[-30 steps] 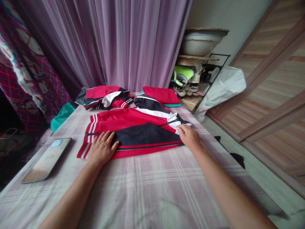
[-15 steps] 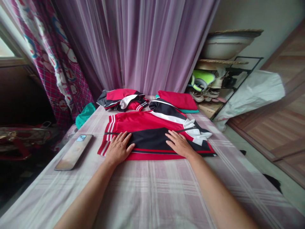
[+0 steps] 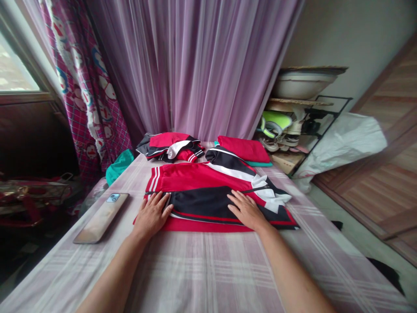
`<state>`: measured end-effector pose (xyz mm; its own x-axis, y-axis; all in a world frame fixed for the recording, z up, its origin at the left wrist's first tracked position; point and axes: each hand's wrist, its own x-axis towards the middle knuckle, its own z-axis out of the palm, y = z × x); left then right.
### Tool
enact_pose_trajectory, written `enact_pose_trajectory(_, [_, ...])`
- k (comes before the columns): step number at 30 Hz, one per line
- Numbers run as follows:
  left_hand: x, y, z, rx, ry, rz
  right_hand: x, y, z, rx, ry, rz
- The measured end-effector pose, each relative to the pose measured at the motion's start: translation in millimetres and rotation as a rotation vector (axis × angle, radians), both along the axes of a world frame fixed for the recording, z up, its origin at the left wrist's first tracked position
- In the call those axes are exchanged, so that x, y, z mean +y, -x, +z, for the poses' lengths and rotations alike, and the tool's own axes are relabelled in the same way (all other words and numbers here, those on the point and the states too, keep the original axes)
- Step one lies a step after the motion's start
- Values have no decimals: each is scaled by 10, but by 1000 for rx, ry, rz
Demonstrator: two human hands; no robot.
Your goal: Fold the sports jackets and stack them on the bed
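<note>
A red, black and white zip-up track jacket [image 3: 198, 200] lies sideways across the table, its striped hem to the left and its white collar to the right. One black sleeve is folded over the near half; the other stretches away at the back. My left hand [image 3: 152, 216] lies flat on the jacket near the striped hem and the sleeve's cuff end, fingers spread. Flat on the black sleeve near the collar rests my right hand [image 3: 246, 211], its fingers also spread. Neither hand grips the cloth.
A phone [image 3: 101, 218] lies left of the jacket. Behind are a bundled red and black garment [image 3: 169, 145] and a folded red cloth [image 3: 243, 148] on a teal one. Purple curtains [image 3: 195, 65] hang at the back. A shoe rack [image 3: 302, 126] and white plastic bag [image 3: 348, 143] stand right.
My left hand has slid left and toward me along the jacket, off the sleeve's middle toward the hem. My right hand stays about where it was on the cloth. The view has tilted up slightly.
</note>
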<state>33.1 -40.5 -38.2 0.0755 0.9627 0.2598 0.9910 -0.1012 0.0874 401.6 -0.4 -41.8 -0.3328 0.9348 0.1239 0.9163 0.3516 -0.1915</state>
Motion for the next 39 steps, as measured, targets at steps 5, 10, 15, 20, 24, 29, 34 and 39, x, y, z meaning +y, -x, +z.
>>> enact_pose_trajectory(5, [8, 10, -13, -11, -17, -7, -6, 9, -7, 7, -10, -6])
enact_pose_trajectory(10, [-1, 1, 13, -14, -4, -2, 18, -34, -52, 103, -105, 13])
enact_pose_trajectory(15, [0, 18, 38, -58, -113, -23, -13, -369, -18, 294, -292, -46])
enact_pose_trajectory(20, [-58, 3, 185, -112, -207, -256, -319, -942, 24, 347, -279, -90])
enact_pose_trajectory(24, [-192, 59, 256, -70, -17, -463, -652, -1335, -8, 289, -115, -31])
enact_pose_trajectory(29, [-289, 192, 285, 61, 103, -535, -737, -1476, 2, 52, -71, -26])
enact_pose_trajectory(34, [-231, 95, 367, 210, 129, -489, -559, -1304, 91, -90, -121, -43])
enact_pose_trajectory(39, [-276, -13, 527, 191, 122, -333, -615, -1159, 378, -213, 12, -98])
